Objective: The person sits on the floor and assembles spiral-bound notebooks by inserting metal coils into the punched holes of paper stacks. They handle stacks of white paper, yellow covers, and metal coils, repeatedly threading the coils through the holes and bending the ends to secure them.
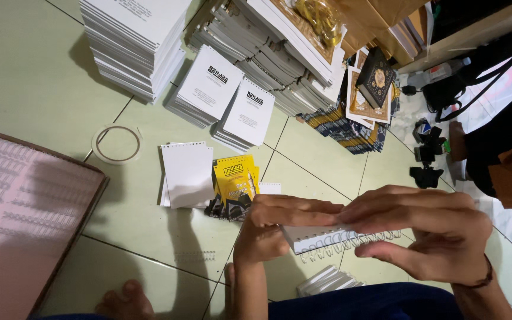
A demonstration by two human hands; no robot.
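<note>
Both hands, left and right, grip clamped on a white notepad and its wire binding.

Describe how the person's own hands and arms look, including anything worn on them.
Both hands are bare, without gloves or rings in view. The forearms are bare too, with no sleeves. The right hand has a thin dark band around its wrist; the left hand has nothing at the wrist.

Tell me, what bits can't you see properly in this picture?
Head view only:
- The small white punched-paper booklet: both hands cover most of it, the left hand and right hand.
- The silver wire spiral binding: whether it is fully threaded is too small to tell.
- The big brown cardboard box of wire coils: cut off by the left edge.
- The tall white paper stack: cut off by the top edge.
</note>
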